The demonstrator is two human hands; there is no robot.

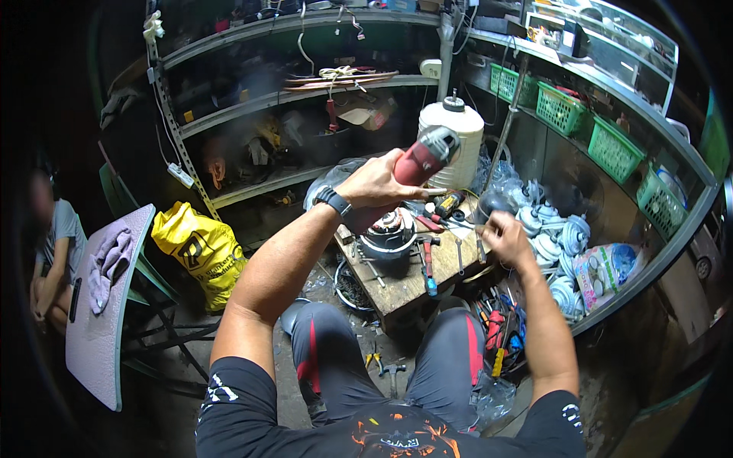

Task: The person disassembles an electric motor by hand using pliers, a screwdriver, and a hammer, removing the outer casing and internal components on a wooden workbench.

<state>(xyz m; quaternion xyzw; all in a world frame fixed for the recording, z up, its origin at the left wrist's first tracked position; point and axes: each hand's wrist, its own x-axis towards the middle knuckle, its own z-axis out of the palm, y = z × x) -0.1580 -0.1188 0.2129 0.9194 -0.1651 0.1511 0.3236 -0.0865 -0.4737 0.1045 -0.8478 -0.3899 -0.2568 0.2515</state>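
My left hand is wrapped round the red body of an angle grinder, raised above the worktable with its grey metal head tipped up and to the right. At the table's right edge is my right hand, slightly blurred, its fingers curled in; whatever they hold, if anything, is not discernible. Below the grinder a round motor part sits on the wooden worktable. To its right lie a hammer with a red and blue handle, a wrench and red-handled pliers.
A cream ribbed tank stands behind the table. Grey-blue round parts are heaped at right, below green baskets. On the floor are loose pliers and another hammer. A yellow sack and a seated person are at left.
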